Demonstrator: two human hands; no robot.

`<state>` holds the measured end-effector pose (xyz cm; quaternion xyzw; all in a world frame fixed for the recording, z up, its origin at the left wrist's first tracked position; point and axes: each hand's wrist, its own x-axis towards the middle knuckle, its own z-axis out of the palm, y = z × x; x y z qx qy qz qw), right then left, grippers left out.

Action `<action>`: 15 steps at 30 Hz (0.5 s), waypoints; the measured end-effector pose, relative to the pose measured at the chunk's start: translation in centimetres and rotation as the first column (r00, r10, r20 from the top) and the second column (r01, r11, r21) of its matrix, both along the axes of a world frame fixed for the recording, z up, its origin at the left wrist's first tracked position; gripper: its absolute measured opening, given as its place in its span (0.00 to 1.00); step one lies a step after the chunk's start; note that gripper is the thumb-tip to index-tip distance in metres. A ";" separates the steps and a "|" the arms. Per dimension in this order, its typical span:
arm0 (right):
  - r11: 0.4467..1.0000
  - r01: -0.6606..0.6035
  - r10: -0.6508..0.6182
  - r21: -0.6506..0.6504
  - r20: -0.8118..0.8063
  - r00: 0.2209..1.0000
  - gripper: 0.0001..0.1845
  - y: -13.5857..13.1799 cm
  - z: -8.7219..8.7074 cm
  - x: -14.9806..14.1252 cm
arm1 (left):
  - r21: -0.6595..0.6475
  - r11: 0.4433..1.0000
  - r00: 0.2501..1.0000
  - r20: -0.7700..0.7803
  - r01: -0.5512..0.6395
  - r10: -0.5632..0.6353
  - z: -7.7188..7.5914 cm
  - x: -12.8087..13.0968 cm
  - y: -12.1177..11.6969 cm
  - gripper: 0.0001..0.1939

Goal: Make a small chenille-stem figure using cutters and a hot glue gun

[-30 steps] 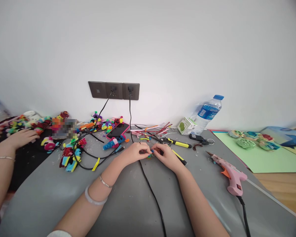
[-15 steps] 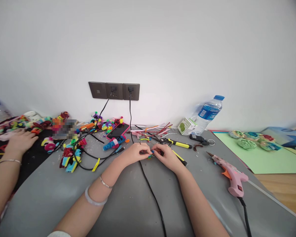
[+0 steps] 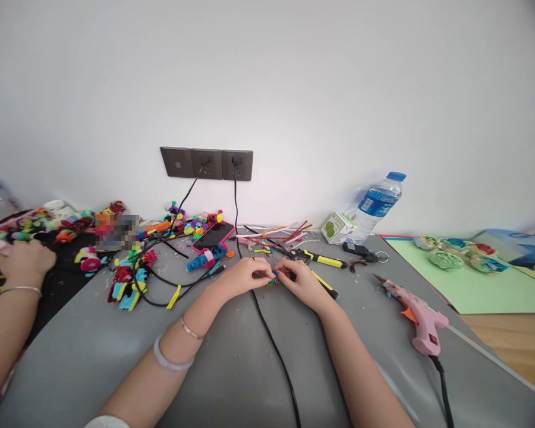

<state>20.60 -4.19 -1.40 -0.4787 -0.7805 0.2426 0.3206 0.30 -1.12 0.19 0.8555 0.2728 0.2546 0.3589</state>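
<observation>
At the middle of the grey table, my left hand and my right hand meet fingertip to fingertip. Both pinch a small colourful piece with green, orange and blue bits; most of it is hidden behind my fingers. Yellow-and-black pliers lie just beyond my right hand, one handle partly under it. Red, pink and white pipe cleaners are heaped behind my hands. Left of my left hand is a blue fuzzy pipe-cleaner figure with a pink band.
A pink glue gun lies to the right, its cord trailing forward. Behind stand a water bottle and a small box. A black cable crosses the table between my arms. At left works a co-worker's hand.
My hands stay almost in place, still pinching the small piece. At the far left, the co-worker's hand has shifted left, and a pale pink thing now shows at its fingers.
</observation>
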 end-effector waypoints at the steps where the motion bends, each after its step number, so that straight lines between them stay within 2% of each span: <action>1: 1.000 0.001 -0.001 0.000 -0.002 1.000 0.07 0.0 0.0 0.0 | -0.001 1.000 1.000 0.001 0.000 0.000 0.0 0.0 0.0 0.05; 15: 1.000 0.007 -0.006 0.012 -0.008 1.000 0.07 -0.1 0.1 -0.1 | 0.002 1.000 1.000 -0.003 0.000 0.000 0.0 0.0 0.0 0.06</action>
